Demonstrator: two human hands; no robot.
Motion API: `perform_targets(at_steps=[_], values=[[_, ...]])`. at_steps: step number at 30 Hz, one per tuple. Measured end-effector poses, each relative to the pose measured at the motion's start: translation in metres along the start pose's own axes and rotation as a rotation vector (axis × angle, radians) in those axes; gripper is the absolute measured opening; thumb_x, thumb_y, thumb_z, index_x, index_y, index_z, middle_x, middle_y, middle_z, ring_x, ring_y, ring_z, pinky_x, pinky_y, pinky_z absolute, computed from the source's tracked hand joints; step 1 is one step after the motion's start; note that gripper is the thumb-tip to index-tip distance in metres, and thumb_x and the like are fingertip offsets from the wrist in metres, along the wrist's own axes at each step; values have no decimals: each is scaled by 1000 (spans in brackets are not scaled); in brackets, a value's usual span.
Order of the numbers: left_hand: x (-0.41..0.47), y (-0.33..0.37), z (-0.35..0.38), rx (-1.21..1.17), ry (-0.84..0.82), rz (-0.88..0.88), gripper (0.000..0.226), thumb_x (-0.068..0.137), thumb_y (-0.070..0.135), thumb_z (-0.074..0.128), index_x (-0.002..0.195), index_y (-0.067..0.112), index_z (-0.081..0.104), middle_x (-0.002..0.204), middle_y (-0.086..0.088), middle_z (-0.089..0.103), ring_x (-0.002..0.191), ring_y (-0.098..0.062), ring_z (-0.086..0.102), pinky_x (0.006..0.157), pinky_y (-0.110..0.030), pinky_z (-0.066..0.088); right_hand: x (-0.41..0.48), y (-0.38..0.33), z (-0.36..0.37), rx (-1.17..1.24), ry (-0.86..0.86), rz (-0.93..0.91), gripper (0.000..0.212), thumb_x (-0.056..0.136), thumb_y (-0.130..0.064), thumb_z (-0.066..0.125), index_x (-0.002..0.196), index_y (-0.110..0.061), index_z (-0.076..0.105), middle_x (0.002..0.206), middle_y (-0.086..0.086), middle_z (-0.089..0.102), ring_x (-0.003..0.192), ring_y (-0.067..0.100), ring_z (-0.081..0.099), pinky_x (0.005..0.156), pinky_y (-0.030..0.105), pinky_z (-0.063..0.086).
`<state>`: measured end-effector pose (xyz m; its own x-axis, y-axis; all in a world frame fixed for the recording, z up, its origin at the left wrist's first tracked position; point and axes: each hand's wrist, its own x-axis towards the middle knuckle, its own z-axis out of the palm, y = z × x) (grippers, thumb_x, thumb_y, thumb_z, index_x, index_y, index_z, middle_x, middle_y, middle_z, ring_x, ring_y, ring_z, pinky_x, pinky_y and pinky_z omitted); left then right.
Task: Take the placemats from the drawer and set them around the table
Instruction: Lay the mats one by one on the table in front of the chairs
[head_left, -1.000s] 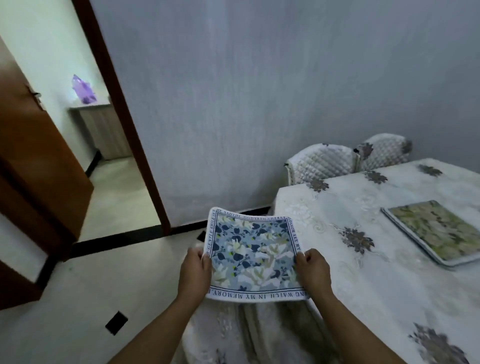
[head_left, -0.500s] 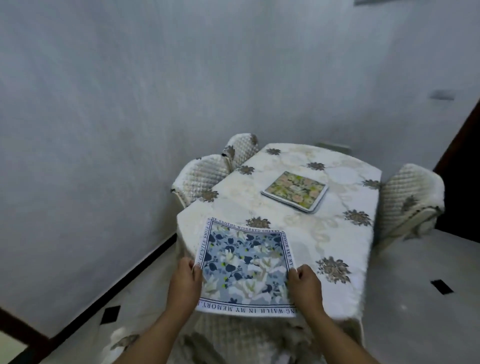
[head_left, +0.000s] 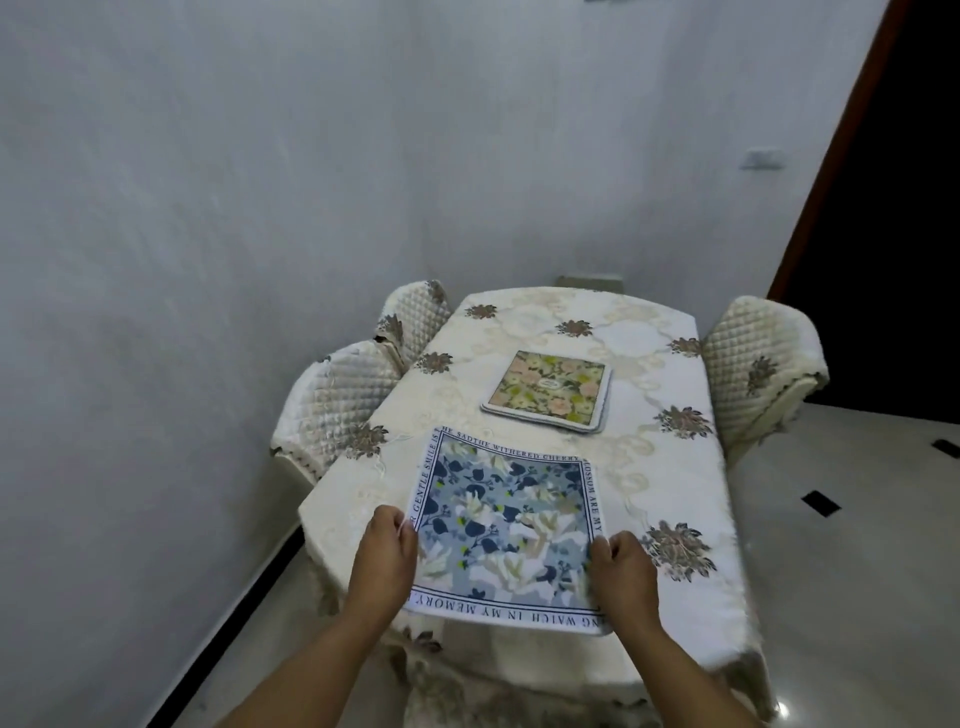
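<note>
I hold a blue floral placemat (head_left: 506, 530) with a lettered border over the near end of the table (head_left: 670, 467), which wears a cream tablecloth with brown flower motifs. My left hand (head_left: 384, 556) grips the mat's left edge and my right hand (head_left: 621, 579) grips its right edge. Whether the mat rests on the cloth or hovers just above it, I cannot tell. A stack of placemats (head_left: 549, 391) with a green and pink floral top lies in the middle of the table.
Two quilted chairs (head_left: 343, 400) stand between the table's left side and the grey wall. Another quilted chair (head_left: 761, 364) stands at the right. A dark doorway (head_left: 893, 208) opens at the far right. The pale tiled floor (head_left: 852, 571) lies to the right.
My view has swung right from the doorway and floor to face the table end-on. The blue placemat, held in both hands, has moved from beside the table to over its near end.
</note>
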<state>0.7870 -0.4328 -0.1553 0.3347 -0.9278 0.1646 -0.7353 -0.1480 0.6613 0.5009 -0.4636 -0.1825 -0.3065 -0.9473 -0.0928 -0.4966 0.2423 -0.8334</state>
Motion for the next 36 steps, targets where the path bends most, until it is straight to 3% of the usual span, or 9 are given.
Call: perform_targets(at_steps=[9, 16, 21, 24, 27, 32, 36], values=[[87, -63, 38, -135, -197, 141, 16, 100, 27, 41, 88, 18, 42, 77, -3, 51, 65, -17, 50, 55, -35, 38, 6, -5, 64, -86, 201, 126, 31, 95, -25, 51, 70, -11, 40, 63, 7, 50, 58, 20, 47, 50, 29, 31], [108, -105, 92, -170, -238, 116, 17, 99, 25, 42, 83, 21, 41, 74, 0, 50, 63, -15, 50, 53, -33, 35, 28, 29, 110, -143, 227, 179, 30, 96, -29, 49, 73, -11, 41, 65, 7, 52, 60, 22, 50, 52, 34, 34], [100, -137, 135, -83, -209, 17, 14, 98, 28, 44, 85, 22, 42, 75, 1, 51, 64, -23, 52, 57, -40, 46, 42, 68, 141, -259, 190, 199, 30, 97, -33, 43, 76, -14, 39, 62, 7, 53, 58, 26, 52, 56, 38, 41], [90, -153, 153, 20, -149, 52, 14, 95, 29, 41, 90, 17, 47, 80, -5, 54, 66, -35, 55, 56, -40, 45, 37, 89, 156, -427, 270, 121, 29, 98, -36, 41, 76, -19, 35, 61, 3, 50, 56, 33, 52, 54, 39, 44], [89, -159, 164, 96, -74, 125, 24, 90, 30, 38, 93, 11, 52, 81, -11, 57, 69, -34, 53, 56, -39, 44, 36, 96, 162, -505, 320, 89, 26, 97, -36, 41, 79, -18, 37, 67, 4, 50, 57, 33, 50, 53, 38, 41], [92, -166, 164, 171, -70, 196, 18, 86, 19, 46, 98, 6, 52, 84, -16, 55, 78, -34, 50, 67, -44, 43, 38, 100, 165, -557, 380, 51, 17, 92, -26, 47, 84, -11, 46, 80, 13, 52, 72, 34, 50, 57, 39, 38], [81, -154, 158, 219, -136, 208, 44, 79, 31, 50, 114, 4, 49, 111, -18, 54, 99, -36, 49, 82, -46, 42, 29, 90, 171, -616, 291, -165, 20, 85, -24, 49, 94, -7, 55, 92, 14, 56, 85, 33, 49, 72, 41, 40]])
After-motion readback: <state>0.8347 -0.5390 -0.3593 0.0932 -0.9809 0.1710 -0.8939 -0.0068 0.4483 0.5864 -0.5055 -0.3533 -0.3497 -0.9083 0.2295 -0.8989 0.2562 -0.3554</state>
